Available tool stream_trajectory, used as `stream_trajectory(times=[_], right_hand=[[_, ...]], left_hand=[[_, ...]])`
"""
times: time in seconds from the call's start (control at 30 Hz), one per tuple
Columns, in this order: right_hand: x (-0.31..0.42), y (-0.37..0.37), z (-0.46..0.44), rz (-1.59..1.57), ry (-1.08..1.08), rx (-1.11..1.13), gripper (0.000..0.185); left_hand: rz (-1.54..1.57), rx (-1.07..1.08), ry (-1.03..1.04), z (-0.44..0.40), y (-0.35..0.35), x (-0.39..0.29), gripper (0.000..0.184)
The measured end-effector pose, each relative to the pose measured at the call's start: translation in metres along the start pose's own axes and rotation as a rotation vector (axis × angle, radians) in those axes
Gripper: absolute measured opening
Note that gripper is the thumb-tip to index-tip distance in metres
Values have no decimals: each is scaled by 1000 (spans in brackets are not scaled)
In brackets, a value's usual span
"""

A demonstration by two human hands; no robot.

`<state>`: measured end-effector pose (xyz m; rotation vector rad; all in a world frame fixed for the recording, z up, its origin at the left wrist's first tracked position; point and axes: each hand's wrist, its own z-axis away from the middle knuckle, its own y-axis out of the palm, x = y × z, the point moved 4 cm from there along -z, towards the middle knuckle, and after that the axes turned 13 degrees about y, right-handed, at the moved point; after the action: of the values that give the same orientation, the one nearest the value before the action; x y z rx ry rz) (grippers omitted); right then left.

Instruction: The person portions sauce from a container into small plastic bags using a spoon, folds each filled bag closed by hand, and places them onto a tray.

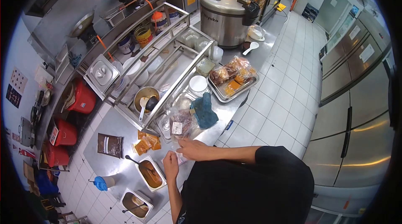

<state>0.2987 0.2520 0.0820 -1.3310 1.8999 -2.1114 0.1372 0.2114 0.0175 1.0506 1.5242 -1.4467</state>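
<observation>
My left hand [170, 165] is closed, its fingers curled at the edge of a small clear plastic bag [181, 158]. Pinched fingers of my right hand [194, 149] hold the same bag from the other side; its contents are mostly hidden. Just beyond lies a larger clear bag of reddish-brown food [180, 125] with a white label. A blue-green cloth [204, 111] is beside it. Nearer my left hand stands a metal pan of orange-brown sauce [150, 173] with a dark-handled ladle. Small packets of orange sauce [147, 142] and a dark brown pouch [110, 145] lie on the steel table.
A second sauce pan [137, 205] and a blue-lidded jug [103, 183] stand at the table's near left. A metal shelf frame [167, 69] rises over the table. Farther back are a tray of bagged food [233, 79] and a large rice cooker [228, 16].
</observation>
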Motion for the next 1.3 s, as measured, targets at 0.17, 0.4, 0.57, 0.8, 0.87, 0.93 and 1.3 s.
stream_trajectory(times=[0.17,0.4,0.57,0.8,0.87,0.93,1.3], right_hand=[[3,22,-16,-283,-76,366,22],[4,2,-35,-740,121,450,30],[28,-12,-31,-1037,155,369,27],[53,-18,-14,-1242,224,991,27],[55,-17,-19,-1216,196,1075,29],[64,-19,-20,-1124,176,1113,29],[99,13,-26,-513,145,1300,54]], left_hand=[[115,69,-77,-3,-9,-6,20],[860,-62,48,-2,-18,-18,32],[1024,7,-94,6,-14,-26,31],[1064,-31,108,10,-39,-56,41],[1000,158,31,18,-34,-44,41],[981,176,15,23,-33,-46,40],[748,567,-114,56,-70,-58,67]])
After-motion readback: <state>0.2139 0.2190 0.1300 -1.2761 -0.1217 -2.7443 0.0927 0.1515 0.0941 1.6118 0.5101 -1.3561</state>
